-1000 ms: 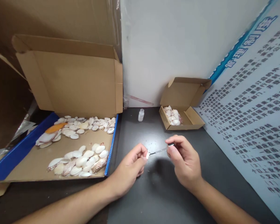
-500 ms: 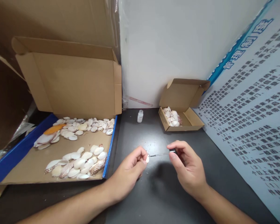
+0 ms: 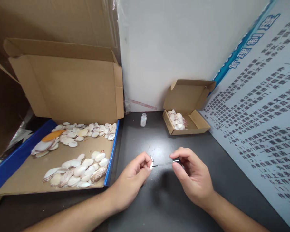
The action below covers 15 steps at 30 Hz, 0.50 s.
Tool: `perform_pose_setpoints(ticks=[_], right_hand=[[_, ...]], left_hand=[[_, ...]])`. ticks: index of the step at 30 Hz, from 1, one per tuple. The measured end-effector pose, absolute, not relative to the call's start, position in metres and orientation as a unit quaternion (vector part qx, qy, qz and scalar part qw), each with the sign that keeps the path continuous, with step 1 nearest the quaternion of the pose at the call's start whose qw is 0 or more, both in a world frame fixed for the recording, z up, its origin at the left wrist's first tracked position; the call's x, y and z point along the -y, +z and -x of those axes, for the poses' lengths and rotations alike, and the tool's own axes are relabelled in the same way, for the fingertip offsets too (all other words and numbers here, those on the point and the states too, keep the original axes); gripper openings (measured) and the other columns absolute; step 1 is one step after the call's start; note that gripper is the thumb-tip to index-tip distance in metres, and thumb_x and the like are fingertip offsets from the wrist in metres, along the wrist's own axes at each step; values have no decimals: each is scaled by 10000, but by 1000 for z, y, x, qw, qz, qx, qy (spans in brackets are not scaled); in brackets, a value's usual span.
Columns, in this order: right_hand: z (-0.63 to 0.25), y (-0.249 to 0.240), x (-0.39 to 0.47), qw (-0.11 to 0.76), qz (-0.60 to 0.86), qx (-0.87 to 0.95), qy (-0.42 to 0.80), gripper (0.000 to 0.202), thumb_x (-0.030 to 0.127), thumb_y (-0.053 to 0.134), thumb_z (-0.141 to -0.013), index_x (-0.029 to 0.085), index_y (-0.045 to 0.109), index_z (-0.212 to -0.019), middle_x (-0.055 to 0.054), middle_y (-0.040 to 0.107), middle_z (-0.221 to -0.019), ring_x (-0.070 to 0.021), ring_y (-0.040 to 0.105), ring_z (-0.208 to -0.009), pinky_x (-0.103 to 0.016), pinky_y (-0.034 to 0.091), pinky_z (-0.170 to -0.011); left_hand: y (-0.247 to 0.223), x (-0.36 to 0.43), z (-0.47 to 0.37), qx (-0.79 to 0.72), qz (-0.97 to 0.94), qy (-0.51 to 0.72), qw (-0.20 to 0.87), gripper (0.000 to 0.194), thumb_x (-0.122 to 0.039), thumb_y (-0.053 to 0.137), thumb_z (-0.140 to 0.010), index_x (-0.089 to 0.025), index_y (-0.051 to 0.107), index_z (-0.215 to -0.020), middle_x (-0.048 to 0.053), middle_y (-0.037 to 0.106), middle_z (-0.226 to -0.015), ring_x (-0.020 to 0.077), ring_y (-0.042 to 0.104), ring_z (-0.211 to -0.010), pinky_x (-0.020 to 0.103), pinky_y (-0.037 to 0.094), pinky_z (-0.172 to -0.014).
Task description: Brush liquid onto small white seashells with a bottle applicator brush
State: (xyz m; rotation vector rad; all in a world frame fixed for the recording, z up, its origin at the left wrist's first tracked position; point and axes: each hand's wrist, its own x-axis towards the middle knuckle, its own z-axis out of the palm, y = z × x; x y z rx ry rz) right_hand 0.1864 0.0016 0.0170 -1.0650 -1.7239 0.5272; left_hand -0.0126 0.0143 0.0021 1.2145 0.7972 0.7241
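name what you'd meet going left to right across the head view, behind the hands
Large open cardboard box → small clear bottle → smaller open cardboard box → panel of printed writing.

The desk (image 3: 145, 206) was dark and smooth, with a satin sheen toward its far edge. Near that edge, the small bottle (image 3: 143, 120) looked clear and glossy, glass or plastic, I couldn't tell which. Toward the far right corner, the small box (image 3: 193, 131) was matt brown cardboard; the large box (image 3: 74, 87) at the left edge matched it, with smooth blue sides (image 3: 14, 161). Its shells (image 3: 79, 170) were mostly smooth with a soft gloss, some ribbed and rough. My right grip (image 3: 175, 161) held a glossy black handle (image 3: 177, 160) with a thin, shiny stem (image 3: 163, 164).
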Motion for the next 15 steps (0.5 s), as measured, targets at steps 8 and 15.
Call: perform_pose_setpoints(ticks=[8,15], right_hand=[[-188,17,-1,502,446,709,213,145,164,590,-895,271,583,-993,59,510,-680,-94,488,-559,-183,425,-512],[-188,17,-1,494,458,710,206,146,168,597,-900,273,591,-1002,60,504,-675,-96,496,-564,-185,431,-520]], left_hand=[[2,-13,13,-354,-543,325,688,112,-281,462,-931,-211,447,-845,-70,347,-679,101,300,-592,275,253,-581],[3,-13,13,-353,-531,325,698,112,-287,463,-931,-214,442,-848,-71,334,-665,104,297,-591,276,249,-570]])
